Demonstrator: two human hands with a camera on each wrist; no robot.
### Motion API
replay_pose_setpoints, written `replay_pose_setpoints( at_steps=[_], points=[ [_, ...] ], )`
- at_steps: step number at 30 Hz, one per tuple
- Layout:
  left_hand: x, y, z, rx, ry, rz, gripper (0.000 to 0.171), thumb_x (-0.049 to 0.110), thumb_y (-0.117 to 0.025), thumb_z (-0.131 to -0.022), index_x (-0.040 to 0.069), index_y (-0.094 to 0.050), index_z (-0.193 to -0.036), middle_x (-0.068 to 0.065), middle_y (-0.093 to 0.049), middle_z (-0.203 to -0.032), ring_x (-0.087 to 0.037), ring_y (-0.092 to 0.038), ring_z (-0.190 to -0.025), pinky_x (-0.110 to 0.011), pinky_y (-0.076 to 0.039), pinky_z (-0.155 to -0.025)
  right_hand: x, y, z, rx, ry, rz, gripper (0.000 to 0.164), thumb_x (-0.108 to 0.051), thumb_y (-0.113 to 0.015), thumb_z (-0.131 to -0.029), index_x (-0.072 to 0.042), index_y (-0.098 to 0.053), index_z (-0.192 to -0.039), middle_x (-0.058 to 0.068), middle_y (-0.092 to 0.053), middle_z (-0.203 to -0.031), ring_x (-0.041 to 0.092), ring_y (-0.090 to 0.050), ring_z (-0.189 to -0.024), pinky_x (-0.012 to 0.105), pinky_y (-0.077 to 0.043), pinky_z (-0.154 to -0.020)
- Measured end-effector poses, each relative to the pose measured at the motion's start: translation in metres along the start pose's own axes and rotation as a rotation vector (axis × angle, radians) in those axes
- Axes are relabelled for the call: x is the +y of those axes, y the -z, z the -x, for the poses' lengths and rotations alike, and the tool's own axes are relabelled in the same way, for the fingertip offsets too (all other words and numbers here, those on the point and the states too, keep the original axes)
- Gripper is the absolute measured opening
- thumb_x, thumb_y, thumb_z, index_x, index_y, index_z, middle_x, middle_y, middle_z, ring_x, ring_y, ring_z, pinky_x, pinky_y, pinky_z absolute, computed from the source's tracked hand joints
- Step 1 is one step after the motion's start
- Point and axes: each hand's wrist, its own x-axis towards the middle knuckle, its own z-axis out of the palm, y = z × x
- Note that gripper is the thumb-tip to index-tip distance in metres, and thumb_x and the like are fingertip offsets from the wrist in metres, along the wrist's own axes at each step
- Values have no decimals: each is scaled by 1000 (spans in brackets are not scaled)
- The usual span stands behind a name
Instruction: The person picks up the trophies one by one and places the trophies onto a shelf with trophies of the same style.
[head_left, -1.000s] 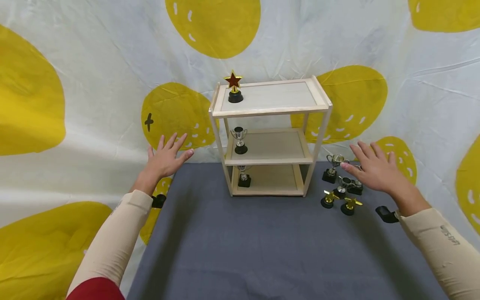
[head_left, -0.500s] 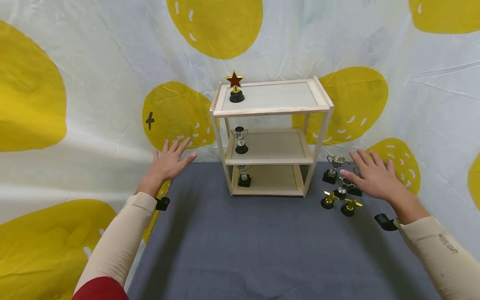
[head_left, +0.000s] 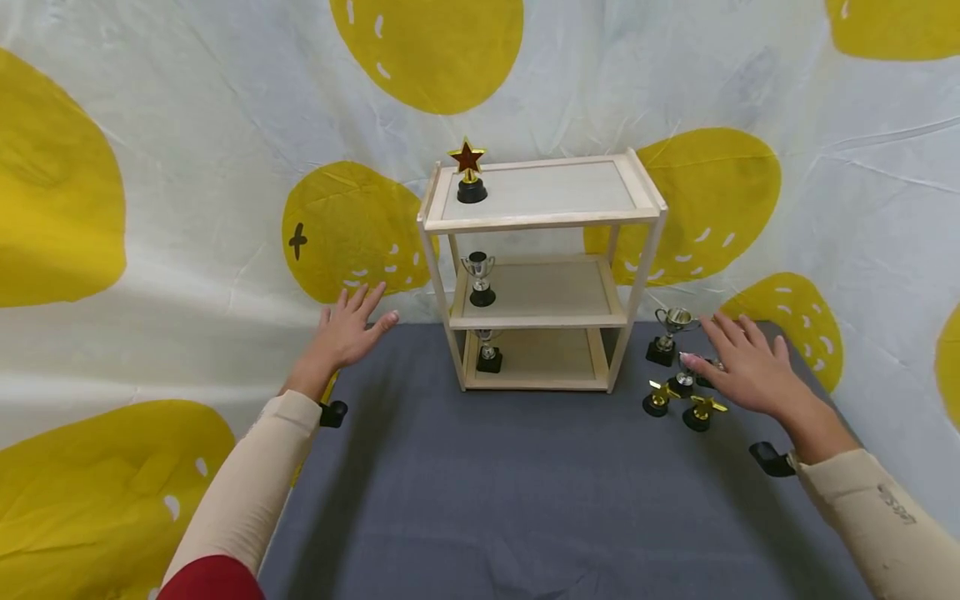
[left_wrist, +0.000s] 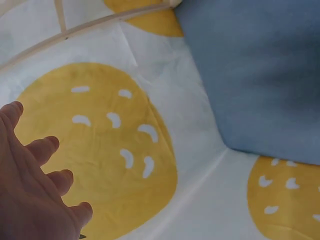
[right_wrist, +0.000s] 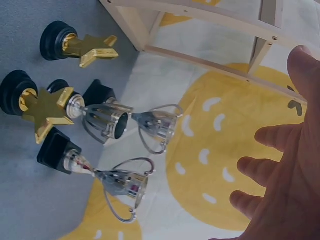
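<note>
The left hand [head_left: 341, 333] is held in the air near the left edge of the worktop [head_left: 487, 483], well apart from the wooden shelf [head_left: 547, 222]; its grip is wide, with fingers spread and thumb set out to the side. The right hand [head_left: 750, 367] is raised at the right, its grip likewise wide, and in the right wrist view it is seen to be apart from the nearby trophies. In that group, placed on the worktop to the right of the wooden shelf, two gold stars [head_left: 701, 411] are stood upright on round black bases at the near side. Behind them a rear silver cup [head_left: 676, 322] and a middle silver cup [head_left: 683, 372] are seen, while an outer silver cup [right_wrist: 126, 185] is mostly hidden behind the right hand in the head view. On the wooden shelf, a red-faced star [head_left: 470, 171], an upper cup [head_left: 479, 275] and a lower cup [head_left: 488, 357] are set upright at the left of the top, middle and bottom tiers respectively. Beige sleeves [head_left: 240, 483] are worn on both arms.
</note>
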Motion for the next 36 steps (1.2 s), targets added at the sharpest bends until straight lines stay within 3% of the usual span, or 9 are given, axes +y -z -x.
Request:
replay_pose_setpoints(
  at_steps=[4, 9, 14, 17, 22, 28, 36],
  points=[
    [-1, -6, -1, -12, -10, 20, 81, 77, -22, -94, 34, 0, -159, -13, -5, -168, -48, 1, -151, -75, -1, -117, 1, -6, 2, 2, -10, -5, 88, -65, -38, -98, -13, -4, -160, 26, -3, -164, 54, 3, -146, 86, 7, -103],
    [-1, -19, -2, -26, -24, 149, 76, 72, -25, -97, 36, 1, -159, -10, -5, -168, -45, 0, -153, -72, -3, -120, 3, -15, 6, -5, -17, -22, 88, -64, -40, -98, -10, -9, -160, 26, -4, -164, 53, 0, -147, 86, 3, -103],
    [0, -32, -3, -7, -74, 244, 73, 63, -30, -101, 27, -5, -160, -11, -11, -167, -42, -5, -153, -63, -7, -125, 5, -23, 12, -8, -13, -41, 87, -63, -41, -98, -9, -11, -159, 26, -5, -164, 54, -1, -147, 85, 0, -103],
    [1, -40, -4, 2, -90, 310, 72, 61, -31, -102, 28, -5, -160, -9, -11, -168, -39, -6, -154, -61, -7, -125, 6, -26, 14, -10, -15, -57, 87, -63, -41, -98, -9, -10, -159, 26, -5, -164, 56, -1, -146, 85, 2, -104],
    [4, -50, -1, -8, -54, 425, 69, 65, -31, -100, 41, -1, -157, -2, -9, -168, -35, -13, -154, -64, -15, -123, 8, -33, 16, -22, -10, -79, 86, -61, -40, -99, -9, -9, -160, 25, -1, -165, 56, 0, -146, 85, 2, -104],
    [7, -64, 1, -3, 10, 521, 64, 66, -32, -99, 52, 1, -153, -2, -14, -167, -40, -23, -150, -67, -22, -119, 11, -41, 20, -24, -11, -105, 85, -61, -40, -100, -9, -10, -159, 24, -1, -165, 56, -2, -146, 86, 1, -103],
    [17, -80, -1, 16, 38, 668, 68, 73, -33, -94, 54, -3, -152, 0, -18, -167, -36, -26, -150, -64, -27, -119, 17, -52, 25, -32, -34, -117, 87, -63, -40, -99, -8, -10, -159, 26, -6, -164, 55, -2, -147, 85, 0, -104]
  ],
)
